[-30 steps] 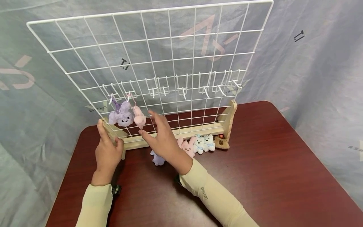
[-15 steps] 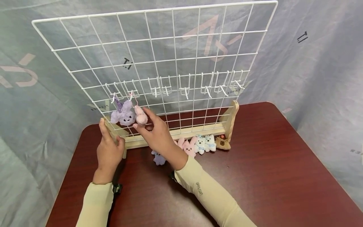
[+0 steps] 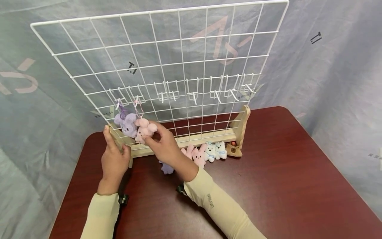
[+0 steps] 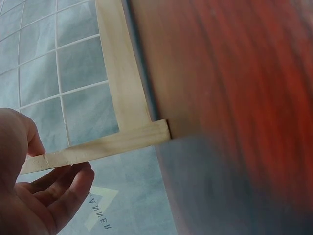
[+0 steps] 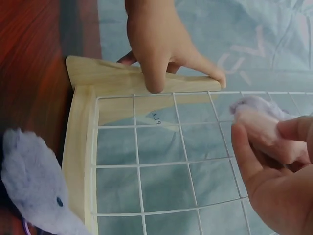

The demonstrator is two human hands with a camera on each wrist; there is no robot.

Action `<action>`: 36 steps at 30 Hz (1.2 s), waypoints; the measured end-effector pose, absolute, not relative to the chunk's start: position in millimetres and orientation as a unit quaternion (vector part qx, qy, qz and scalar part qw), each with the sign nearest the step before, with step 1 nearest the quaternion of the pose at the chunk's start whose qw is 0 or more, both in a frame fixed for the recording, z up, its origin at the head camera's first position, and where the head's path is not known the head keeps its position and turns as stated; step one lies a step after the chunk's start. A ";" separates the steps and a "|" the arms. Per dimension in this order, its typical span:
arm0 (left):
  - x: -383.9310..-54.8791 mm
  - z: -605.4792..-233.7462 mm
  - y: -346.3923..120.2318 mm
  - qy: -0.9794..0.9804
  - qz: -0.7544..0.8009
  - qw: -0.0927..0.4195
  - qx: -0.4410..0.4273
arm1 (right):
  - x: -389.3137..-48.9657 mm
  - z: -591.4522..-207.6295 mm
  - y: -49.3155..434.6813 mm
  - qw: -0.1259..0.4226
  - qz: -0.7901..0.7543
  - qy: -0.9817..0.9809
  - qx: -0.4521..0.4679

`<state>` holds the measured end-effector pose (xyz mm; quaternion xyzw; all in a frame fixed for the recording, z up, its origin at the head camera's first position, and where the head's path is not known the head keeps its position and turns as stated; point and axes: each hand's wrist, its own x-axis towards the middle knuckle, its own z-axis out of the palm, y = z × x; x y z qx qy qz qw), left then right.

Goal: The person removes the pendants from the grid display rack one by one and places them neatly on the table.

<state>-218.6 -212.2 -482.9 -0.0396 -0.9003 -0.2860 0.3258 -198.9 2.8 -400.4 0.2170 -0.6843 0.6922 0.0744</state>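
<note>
My right hand point(image 3: 167, 146) pinches a pink plush bunny keychain point(image 3: 146, 128) between thumb and fingers. Its bead chain loops over a white hook point(image 3: 138, 100) on the wire grid panel point(image 3: 149, 13). Just left of it hangs a purple plush keychain point(image 3: 127, 125), turned partly sideways, with its strap on the neighbouring hook. At the panel's left end, my left hand point(image 3: 114, 162) grips the upright wooden foot point(image 4: 102, 147), thumb on one side and fingers on the other. In the right wrist view, the pink plush point(image 5: 266, 134) is partly covered by my fingers.
On the dark red table point(image 3: 274, 179), along the stand's wooden base, lie a purple plush point(image 3: 167, 168), pink bunnies point(image 3: 199, 156), white plushes point(image 3: 220, 150) and a brown one point(image 3: 233, 150). Several bare hooks point(image 3: 193, 96) line the panel to the right. Grey cloth hangs behind.
My right hand has moved slightly left and taken hold of the pink bunny, which has turned and swung down-left. The purple plush beside it has rotated. My left hand stays on the wooden foot.
</note>
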 end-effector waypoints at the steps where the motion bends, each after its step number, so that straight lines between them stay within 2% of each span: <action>1: -218.5 -483.2 -212.3 -0.900 -0.287 0.325 -0.040 | -197.9 -400.4 3.1 0.072 0.694 -0.681 0.222; 13: -220.8 -484.0 -214.4 -0.901 -0.286 0.322 -0.049 | -193.4 -382.4 10.6 0.013 0.721 -0.643 0.259; 29: -216.5 -481.4 -214.5 -0.909 -0.280 0.305 -0.039 | -203.3 -353.9 12.5 -0.024 0.728 -0.593 0.342; 36: -216.7 -480.3 -214.4 -0.912 -0.272 0.305 -0.043 | -203.7 -347.5 17.5 -0.064 0.750 -0.565 0.339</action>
